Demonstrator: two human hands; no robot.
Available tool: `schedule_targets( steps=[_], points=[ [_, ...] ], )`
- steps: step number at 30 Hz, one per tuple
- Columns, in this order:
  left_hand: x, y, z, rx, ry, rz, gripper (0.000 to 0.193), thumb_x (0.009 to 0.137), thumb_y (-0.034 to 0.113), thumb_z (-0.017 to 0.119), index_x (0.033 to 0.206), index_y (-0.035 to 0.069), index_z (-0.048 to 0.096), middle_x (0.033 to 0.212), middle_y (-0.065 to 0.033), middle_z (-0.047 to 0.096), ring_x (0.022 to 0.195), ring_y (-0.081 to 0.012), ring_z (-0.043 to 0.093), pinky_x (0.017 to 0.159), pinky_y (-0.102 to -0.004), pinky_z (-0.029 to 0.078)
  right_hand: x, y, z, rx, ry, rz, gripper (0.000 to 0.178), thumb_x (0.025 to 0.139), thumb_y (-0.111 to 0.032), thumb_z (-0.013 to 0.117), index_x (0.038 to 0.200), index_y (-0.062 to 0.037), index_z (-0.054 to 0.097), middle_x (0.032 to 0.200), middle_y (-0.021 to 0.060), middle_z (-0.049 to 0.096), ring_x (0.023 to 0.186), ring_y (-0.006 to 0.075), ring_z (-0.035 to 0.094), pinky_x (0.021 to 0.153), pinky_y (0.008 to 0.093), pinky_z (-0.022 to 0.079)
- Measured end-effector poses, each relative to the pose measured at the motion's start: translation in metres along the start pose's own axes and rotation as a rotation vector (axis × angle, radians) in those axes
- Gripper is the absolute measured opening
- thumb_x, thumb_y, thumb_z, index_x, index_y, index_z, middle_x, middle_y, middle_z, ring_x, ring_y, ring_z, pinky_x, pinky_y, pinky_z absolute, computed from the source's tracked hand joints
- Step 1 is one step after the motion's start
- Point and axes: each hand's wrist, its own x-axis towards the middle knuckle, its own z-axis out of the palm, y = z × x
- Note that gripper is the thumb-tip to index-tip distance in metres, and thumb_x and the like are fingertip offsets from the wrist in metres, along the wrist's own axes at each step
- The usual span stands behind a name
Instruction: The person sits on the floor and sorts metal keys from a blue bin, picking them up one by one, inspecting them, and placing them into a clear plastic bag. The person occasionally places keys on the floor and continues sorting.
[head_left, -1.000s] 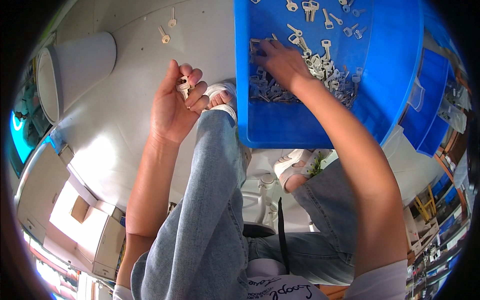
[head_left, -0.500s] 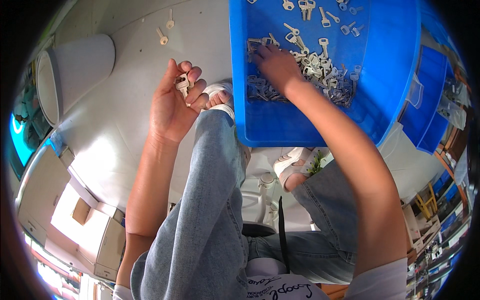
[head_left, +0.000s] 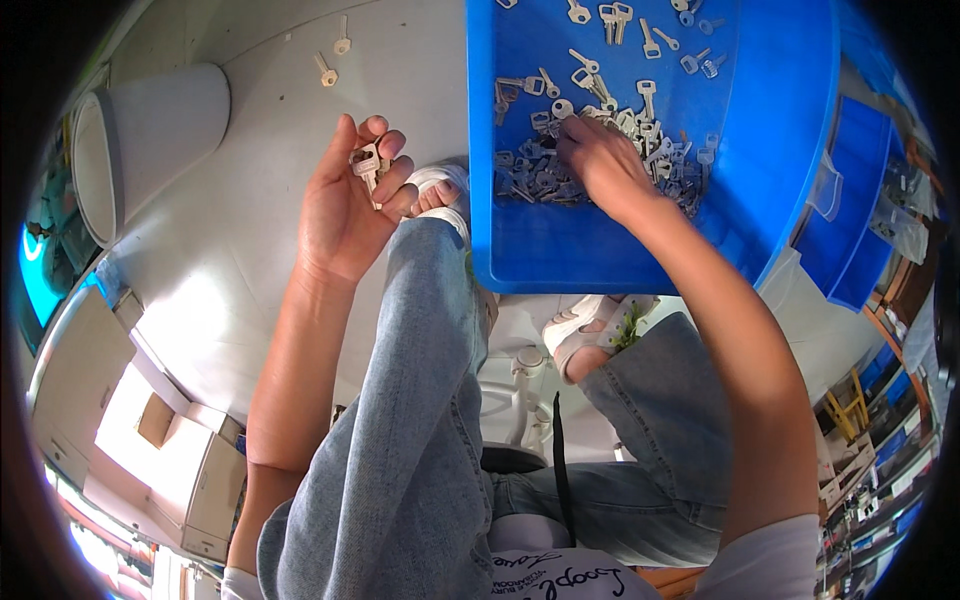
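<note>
My left hand (head_left: 340, 225) is raised beside the blue bin, palm up, with its fingers curled round a few silver keys (head_left: 367, 168). Inside the blue bin (head_left: 590, 255), my right hand (head_left: 610, 172) reaches down to a heap of loose metal keys (head_left: 535, 178). Its fingers are drawn together at the heap's edge, close to a round-headed key (head_left: 562, 108). The fingertips are partly hidden, so what they pinch is hard to make out. Several more keys (head_left: 647, 95) lie scattered over the bin's floor beyond the heap.
Two loose keys (head_left: 327, 72) lie on the grey floor to the left of the bin. A white cylindrical bin (head_left: 165, 140) lies on its side at the far left. More blue bins (head_left: 850, 210) stand at the right. My knees and feet are close below the blue bin.
My right hand has moved right and slightly nearer over the heap, uncovering keys at the bin's left side. The left hand stays nearly where it was, still holding its keys.
</note>
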Motion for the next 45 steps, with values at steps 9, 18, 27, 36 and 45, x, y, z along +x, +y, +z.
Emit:
schedule_targets(
  steps=[9, 18, 27, 36, 45],
  points=[
    [0.002, -0.001, 0.002, -0.001, 0.003, 0.0, 0.027, 0.094, 0.03, 0.037, 0.094, 0.006, 0.051, 0.075, -0.0015, 0.045, 0.055, -0.0087, 0.028, 0.048, -0.0209, 0.026, 0.028, -0.017, 0.014, -0.051, -0.051, 0.06, 0.023, 0.073, -0.006, 0.051, 0.094, -0.0108, 0.059, 0.091, 0.0066, 0.054, 0.089, 0.0243, 0.054, 0.074, 0.036, 0.048],
    [0.002, -0.001, 0.006, -0.004, 0.035, 0.0, 0.028, 0.094, 0.031, 0.037, 0.095, 0.006, 0.051, 0.074, -0.0016, 0.045, 0.056, -0.0093, 0.029, 0.048, -0.0216, 0.027, 0.028, -0.004, 0.005, 0.39, 0.223, 0.29, 0.019, 0.072, -0.009, 0.062, 0.091, -0.0108, 0.062, 0.084, 0.0051, 0.06, 0.077, 0.0215, 0.059, 0.066, 0.0325, 0.049],
    [0.002, -0.005, 0.022, -0.019, -0.022, 0.018, 0.04, 0.093, 0.037, 0.032, 0.107, 0.004, 0.052, 0.11, -0.0118, 0.056, 0.088, -0.0223, 0.058, 0.077, -0.035, 0.047, 0.019, -0.065, -0.088, 1.723, 0.177, 0.731, 0.019, 0.079, -0.015, 0.064, 0.09, 0.0, 0.058, 0.077, 0.0047, 0.061, 0.065, 0.0084, 0.056, 0.06, 0.0222, 0.048],
    [-0.001, -0.006, 0.021, -0.052, 0.016, -0.008, 0.034, 0.094, 0.036, 0.033, 0.087, 0.008, 0.052, 0.074, -0.0017, 0.047, 0.054, -0.0113, 0.039, 0.061, -0.0312, 0.044, 0.024, -0.047, -0.077, 0.999, 0.354, 0.585, 0.013, 0.078, -0.009, 0.062, 0.088, -0.0015, 0.062, 0.075, 0.0037, 0.062, 0.062, 0.0078, 0.056, 0.056, 0.0217, 0.045],
    [0.0, -0.005, -0.003, -0.048, 0.071, -0.008, 0.033, 0.094, 0.034, 0.035, 0.078, 0.009, 0.049, 0.068, 0.0005, 0.04, 0.048, -0.007, 0.026, 0.041, -0.0201, 0.023, 0.018, -0.028, 0.007, 0.022, 0.107, 0.039, 0.013, 0.067, -0.007, 0.056, 0.078, -0.0103, 0.062, 0.088, 0.0074, 0.052, 0.087, 0.0247, 0.052, 0.068, 0.0354, 0.045]
  ],
)
